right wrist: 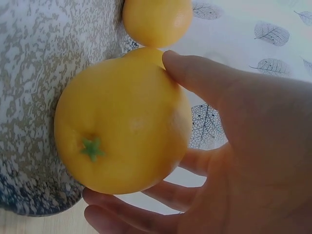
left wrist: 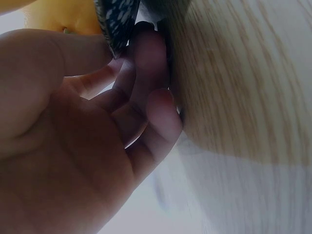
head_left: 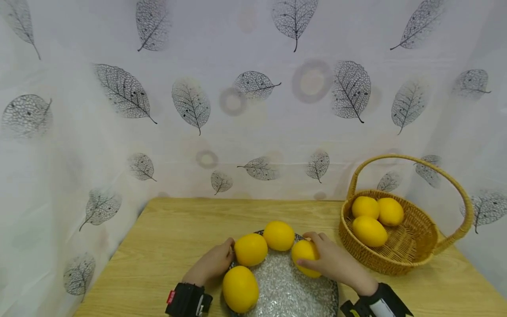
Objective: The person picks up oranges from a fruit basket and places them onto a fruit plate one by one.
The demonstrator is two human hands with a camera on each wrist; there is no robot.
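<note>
A speckled grey plate (head_left: pixel 285 290) with a dark edge stands at the front of the table, carrying several yellow-orange oranges. My left hand (head_left: pixel 215 260) grips its left rim: the left wrist view has the thumb (left wrist: pixel 83 52) over the plate edge (left wrist: pixel 117 24) and curled fingers below. Beside that hand are one orange (head_left: pixel 251 249) and a nearer orange (head_left: pixel 240 289). My right hand (head_left: pixel 330 259) holds another orange (head_left: pixel 306 258) at the plate's right side, thumb and fingers around it. Its green star-shaped stem end (right wrist: pixel 91 148) faces the right wrist camera. One more orange (head_left: pixel 279 235) sits at the back rim.
To the right stands a wicker basket (head_left: pixel 425 240) with a tall arched handle (head_left: pixel 412 157). Inside it, three oranges (head_left: pixel 370 231) lie toward the left. A leaf-patterned curtain (head_left: pixel 253 132) hangs behind the wooden table (head_left: pixel 178 229).
</note>
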